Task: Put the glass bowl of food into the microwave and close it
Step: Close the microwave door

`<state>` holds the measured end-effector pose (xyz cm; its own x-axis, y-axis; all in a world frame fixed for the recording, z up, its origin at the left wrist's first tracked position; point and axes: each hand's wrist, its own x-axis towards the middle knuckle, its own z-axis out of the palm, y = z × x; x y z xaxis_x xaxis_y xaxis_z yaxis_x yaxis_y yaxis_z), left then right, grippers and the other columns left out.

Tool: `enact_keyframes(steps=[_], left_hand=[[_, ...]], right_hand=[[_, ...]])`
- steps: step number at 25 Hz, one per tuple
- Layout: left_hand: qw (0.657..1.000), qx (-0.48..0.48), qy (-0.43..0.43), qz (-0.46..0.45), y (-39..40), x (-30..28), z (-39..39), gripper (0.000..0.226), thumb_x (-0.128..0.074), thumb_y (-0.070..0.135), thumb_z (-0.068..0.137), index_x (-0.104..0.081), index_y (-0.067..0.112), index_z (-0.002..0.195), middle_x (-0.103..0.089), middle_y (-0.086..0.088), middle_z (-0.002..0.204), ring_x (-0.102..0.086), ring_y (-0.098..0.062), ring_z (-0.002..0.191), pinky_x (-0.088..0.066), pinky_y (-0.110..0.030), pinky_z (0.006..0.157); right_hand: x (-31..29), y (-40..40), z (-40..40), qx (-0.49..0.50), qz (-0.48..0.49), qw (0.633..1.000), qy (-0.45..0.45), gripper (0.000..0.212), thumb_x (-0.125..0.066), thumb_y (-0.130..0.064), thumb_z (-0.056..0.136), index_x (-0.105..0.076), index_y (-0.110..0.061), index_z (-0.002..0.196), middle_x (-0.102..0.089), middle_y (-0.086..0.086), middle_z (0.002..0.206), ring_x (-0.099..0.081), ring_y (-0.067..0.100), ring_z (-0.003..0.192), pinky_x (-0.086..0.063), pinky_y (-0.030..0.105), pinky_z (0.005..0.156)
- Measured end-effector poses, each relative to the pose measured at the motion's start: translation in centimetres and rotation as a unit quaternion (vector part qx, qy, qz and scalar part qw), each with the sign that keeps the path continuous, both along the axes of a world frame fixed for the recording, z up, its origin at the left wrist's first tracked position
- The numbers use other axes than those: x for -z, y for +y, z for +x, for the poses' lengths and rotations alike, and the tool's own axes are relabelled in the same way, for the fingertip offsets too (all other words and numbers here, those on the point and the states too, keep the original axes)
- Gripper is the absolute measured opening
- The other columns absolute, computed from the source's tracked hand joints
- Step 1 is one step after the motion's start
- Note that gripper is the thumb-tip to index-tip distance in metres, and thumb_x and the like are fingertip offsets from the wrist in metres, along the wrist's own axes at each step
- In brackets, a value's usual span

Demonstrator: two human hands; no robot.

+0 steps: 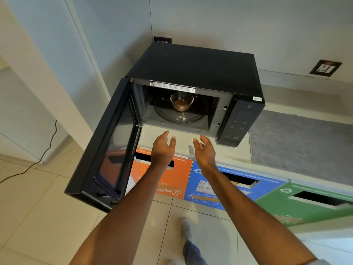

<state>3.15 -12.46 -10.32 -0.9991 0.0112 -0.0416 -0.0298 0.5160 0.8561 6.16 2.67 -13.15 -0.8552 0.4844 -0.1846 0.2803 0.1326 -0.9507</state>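
Observation:
The black microwave (193, 66) stands on the counter with its door (107, 146) swung wide open to the left. Inside, a glass bowl (181, 102) holding brown food rests on the round glass turntable (168, 115). My left hand (163, 148) and my right hand (204, 150) hover side by side just in front of the microwave's opening, both empty, fingers spread and palms facing each other. Neither hand touches the bowl or the door.
The counter (298, 138) runs to the right with a grey mat on it. Below its edge are an orange waste bin (172, 180), a blue bin (206, 190) and a green bin (298, 205). A wall socket (325, 68) is at right, a black cable (47, 148) at left.

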Motion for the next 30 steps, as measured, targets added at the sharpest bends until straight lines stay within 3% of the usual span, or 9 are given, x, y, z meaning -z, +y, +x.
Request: enact_keyframes(steps=[3, 7, 11, 14, 16, 19, 21, 25, 30], left_hand=[[0.997, 0.016, 0.043, -0.059, -1.1, -3.1, 1.8, 0.051, -0.05, 0.033, 0.104, -0.047, 0.012, 0.151, -0.051, -0.01, 0.153, -0.047, -0.024, 0.141, -0.037, -0.033, 0.113], [0.972, 0.023, 0.117, -0.201, -2.2, -7.7, 3.5, 0.055, -0.049, 0.04, 0.103, -0.042, 0.017, 0.153, -0.045, -0.005, 0.158, -0.039, -0.025, 0.147, -0.037, -0.044, 0.119], [0.908, 0.01, 0.203, -0.368, -3.9, -11.1, 4.3, 0.058, -0.052, 0.044, 0.099, -0.046, 0.017, 0.15, -0.043, -0.008, 0.159, -0.037, -0.028, 0.148, -0.017, -0.054, 0.126], [0.867, -0.048, 0.203, -0.453, -5.1, -13.1, 4.1, 0.059, -0.055, 0.052, 0.094, -0.052, 0.021, 0.144, -0.038, -0.01, 0.161, -0.028, -0.033, 0.151, -0.007, -0.067, 0.122], [0.866, -0.083, 0.148, -0.47, -5.9, -14.3, 3.7, 0.064, -0.056, 0.058, 0.091, -0.05, 0.023, 0.145, -0.028, -0.011, 0.166, -0.019, -0.038, 0.154, -0.004, -0.073, 0.118], [0.888, -0.105, 0.03, -0.447, -7.3, -14.8, 3.2, 0.08, -0.054, 0.064, 0.091, -0.032, 0.024, 0.156, -0.007, -0.012, 0.171, -0.004, -0.045, 0.156, -0.006, -0.077, 0.115], [0.899, -0.111, -0.019, -0.424, -8.0, -14.7, 3.0, 0.086, -0.052, 0.066, 0.092, -0.022, 0.023, 0.16, -0.001, -0.012, 0.171, -0.005, -0.048, 0.155, -0.012, -0.076, 0.115], [0.904, -0.113, -0.034, -0.411, -8.2, -15.2, 3.2, 0.089, -0.052, 0.064, 0.093, -0.019, 0.015, 0.159, -0.02, -0.016, 0.166, -0.027, -0.047, 0.148, -0.032, -0.069, 0.111], [0.928, -0.078, -0.022, -0.364, -6.4, -16.4, 4.0, 0.083, -0.052, 0.062, 0.095, -0.034, 0.005, 0.153, -0.031, -0.016, 0.162, -0.038, -0.042, 0.142, -0.042, -0.056, 0.108]], right_hand=[[-1.7, 0.7, 2.2, -0.018, 0.073, 0.997, 0.014, 0.056, -0.054, -0.049, 0.101, -0.047, -0.025, 0.151, -0.047, 0.003, 0.16, -0.05, 0.023, 0.143, -0.046, 0.035, 0.111], [-4.7, 2.4, 3.6, -0.038, 0.198, 0.979, 0.042, 0.058, -0.047, -0.054, 0.102, -0.045, -0.025, 0.152, -0.044, 0.003, 0.162, -0.044, 0.023, 0.148, -0.043, 0.044, 0.119], [-8.0, 4.3, 3.3, -0.021, 0.292, 0.953, 0.08, 0.058, -0.047, -0.053, 0.102, -0.045, -0.023, 0.152, -0.045, 0.002, 0.161, -0.041, 0.022, 0.15, -0.038, 0.043, 0.12], [-10.4, 5.7, 2.1, 0.017, 0.351, 0.929, 0.117, 0.057, -0.047, -0.053, 0.102, -0.047, -0.023, 0.15, -0.044, 0.002, 0.162, -0.041, 0.023, 0.15, -0.04, 0.046, 0.12], [-11.9, 6.8, 1.3, 0.046, 0.392, 0.911, 0.12, 0.06, -0.046, -0.054, 0.101, -0.045, -0.023, 0.152, -0.04, 0.003, 0.164, -0.036, 0.026, 0.153, -0.037, 0.048, 0.121], [-13.3, 8.3, 0.2, 0.06, 0.441, 0.891, 0.082, 0.067, -0.043, -0.057, 0.101, -0.037, -0.021, 0.157, -0.033, 0.004, 0.168, -0.027, 0.029, 0.158, -0.026, 0.049, 0.126], [-13.3, 9.0, -0.2, 0.057, 0.449, 0.89, 0.05, 0.071, -0.041, -0.059, 0.101, -0.033, -0.02, 0.16, -0.029, 0.005, 0.17, -0.022, 0.03, 0.16, -0.021, 0.05, 0.128], [-12.6, 9.9, -0.1, 0.048, 0.457, 0.888, 0.018, 0.074, -0.04, -0.059, 0.102, -0.029, -0.017, 0.162, -0.025, 0.007, 0.171, -0.016, 0.032, 0.161, -0.014, 0.051, 0.13], [-12.6, 10.1, 0.2, 0.037, 0.462, 0.886, 0.014, 0.072, -0.042, -0.055, 0.103, -0.027, -0.018, 0.163, -0.024, 0.006, 0.172, -0.015, 0.03, 0.162, -0.012, 0.052, 0.131]])
